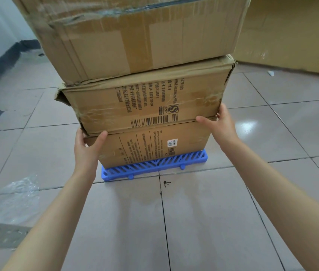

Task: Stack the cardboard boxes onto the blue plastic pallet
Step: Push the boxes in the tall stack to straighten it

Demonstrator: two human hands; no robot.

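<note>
Three boxes stacked on blue pallet, which sits on tiled floor. Bottom box directly on pallet, middle box on it, top box on that, overhanging toward camera and left.

Left hand at left front corner near seam btwn middle and bottom box: thumb apart from fingers, thumb on front face, fingers round the side, mostly hidden. Right hand at right front corner, same seam: thumb on front, fingers wrapped round side.

Step in hand, prob.: squaring or seating middle box on bottom one; can't tell if lifting.

Next calls for: even push from both sides, slow, since torn corners on middle box and overhanging top box could tip stack.
</note>
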